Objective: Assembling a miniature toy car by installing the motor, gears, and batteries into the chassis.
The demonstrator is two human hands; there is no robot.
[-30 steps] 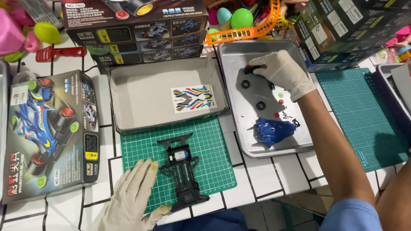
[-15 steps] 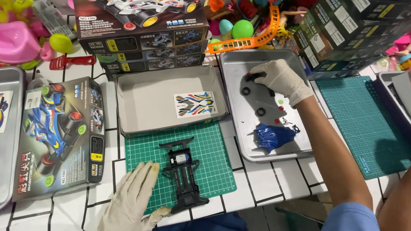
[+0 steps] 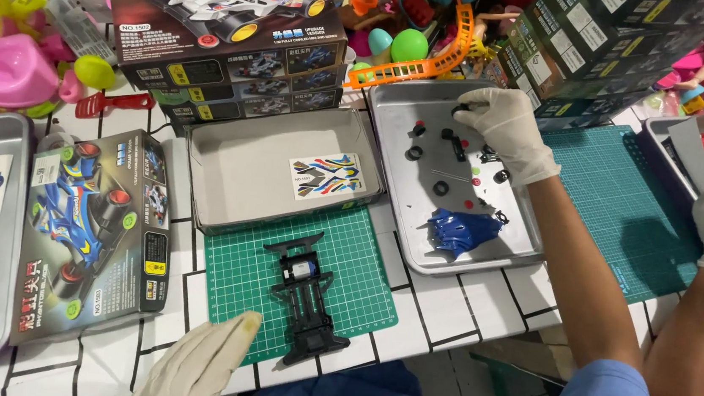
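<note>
Black car chassis (image 3: 306, 302) lies on the green cutting mat (image 3: 235, 273) as before, untouched. The left hand (image 3: 194, 368) stays open and flat on the table (image 3: 444, 304) just beside it, while a co-worker's gloved hand (image 3: 507, 128) has moved up the metal tray (image 3: 394, 155).

Chassis (image 3: 306, 298) on mat (image 3: 235, 277); tray (image 3: 395, 193) perhaps right

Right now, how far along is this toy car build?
Done: the black chassis lies on the green cutting mat with what looks like a motor seated mid-frame. In hand: the right hand reaches into the metal tray, fingertips at a small black part; the left hand rests open beside the mat. Left: the blue body shell and sticker sheet are not yet fitted.
</note>
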